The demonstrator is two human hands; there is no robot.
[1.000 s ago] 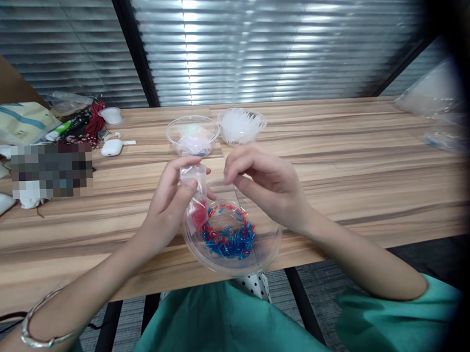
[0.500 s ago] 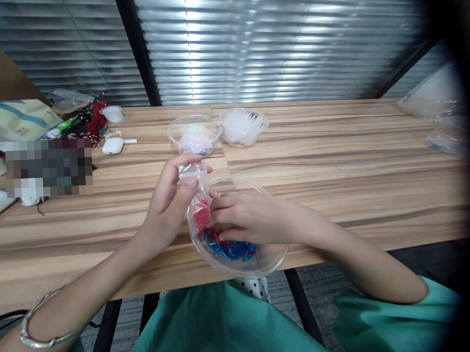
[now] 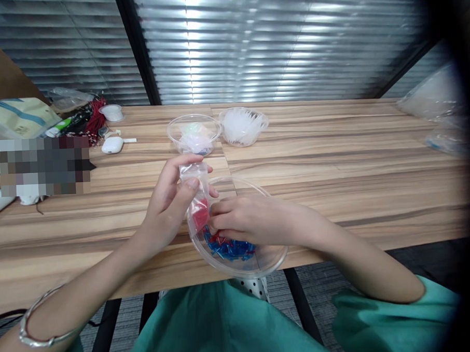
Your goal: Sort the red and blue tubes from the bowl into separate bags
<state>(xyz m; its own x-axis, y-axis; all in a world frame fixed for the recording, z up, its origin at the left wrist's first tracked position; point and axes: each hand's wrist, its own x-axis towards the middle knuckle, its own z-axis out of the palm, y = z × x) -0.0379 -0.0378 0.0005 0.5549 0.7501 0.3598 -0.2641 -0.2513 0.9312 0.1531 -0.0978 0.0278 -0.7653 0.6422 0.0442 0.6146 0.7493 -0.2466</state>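
My left hand (image 3: 173,197) grips a small clear zip bag (image 3: 195,185) near its top, thumb in front and fingers behind. Red pieces (image 3: 200,214) lie in the lower part of the bag, which hangs over the left rim of a large clear round bowl (image 3: 276,267). Inside the bowl is a heap of small blue pieces (image 3: 232,250) with some red ones among them. My right hand (image 3: 240,217) is over the bowl, its bent fingers pressed together beside the bag and just above the heap. What its fingertips hold, if anything, is hidden.
Behind the bowl stand two smaller clear containers, one with pale plastic bags (image 3: 194,139), one with white pieces (image 3: 242,126). On the left are a white case (image 3: 112,145), a white spool (image 3: 113,113) and red cords (image 3: 96,120). Clear bags (image 3: 430,95) lie at the far right.
My right hand's fingers have drawn closer together and moved slightly left, uncovering more red pieces in the heap. My left hand and the bag have barely moved.
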